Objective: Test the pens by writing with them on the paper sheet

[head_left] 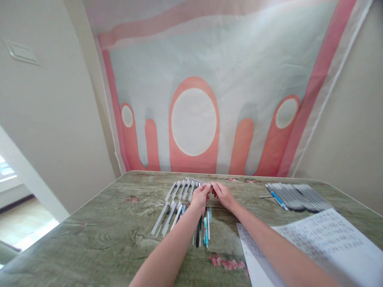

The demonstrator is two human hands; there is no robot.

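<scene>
My left hand and my right hand meet above the middle of the table, fingers pinched close together. A slim greyish pen runs out to the left from between them, and its dark end shows at the fingertips. Beyond my left wrist lies a row of clear-barrelled pens. Nearer to me is a second row of pens, partly covered by my left forearm. Just right of that forearm lie a turquoise patterned pen and a black pen.
On the right, many grey pens lie side by side, with a blue pen at their left end. Sheets of written paper lie under my right forearm. The wood-patterned table ends at a wall hanging.
</scene>
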